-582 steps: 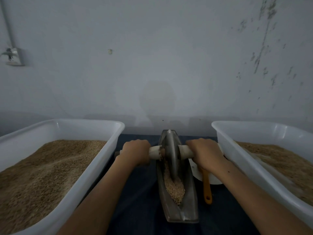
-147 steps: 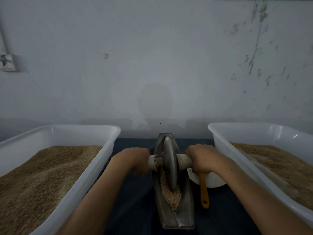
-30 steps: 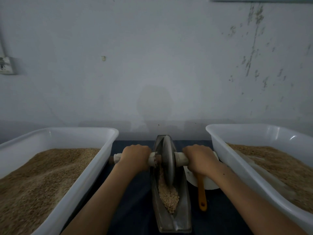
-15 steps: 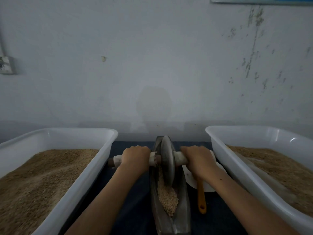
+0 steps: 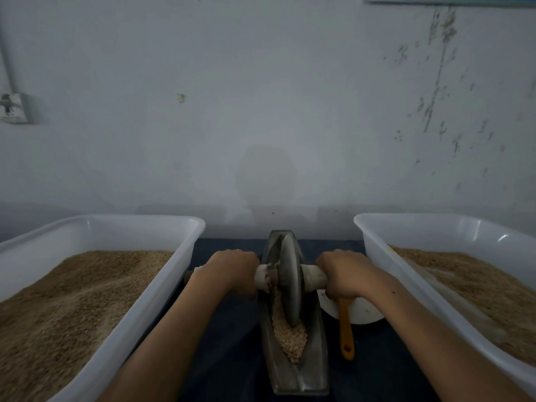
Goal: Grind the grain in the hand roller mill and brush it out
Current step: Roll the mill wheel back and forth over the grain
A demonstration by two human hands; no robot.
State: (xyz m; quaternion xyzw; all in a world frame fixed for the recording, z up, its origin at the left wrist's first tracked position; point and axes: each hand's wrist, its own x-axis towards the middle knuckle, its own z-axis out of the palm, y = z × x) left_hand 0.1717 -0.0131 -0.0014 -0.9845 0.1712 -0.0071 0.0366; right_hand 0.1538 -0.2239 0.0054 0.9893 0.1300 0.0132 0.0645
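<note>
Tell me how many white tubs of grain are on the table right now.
2. One white tub sits left of the roller mill, beside the left hand; the other white tub sits right of it, beside the right hand. None seems hidden.

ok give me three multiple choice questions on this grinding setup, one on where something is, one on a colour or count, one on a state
1. Where does the orange-handled brush lie?
A. in the left tub
B. just right of the long grey metal trough
C. on the grey wall

2. How many white plastic tubs of grain are in view?
A. one
B. two
C. three

3. What are the hands doing?
A. both grip the pale axle handles of the grey metal wheel
B. both hang open
C. one holds the brush

Answers: 1 B, its handle lies on the dark cloth beside the trough. 2 B, one stands at each side. 3 A, the left hand and right hand curl round the handles.
</note>
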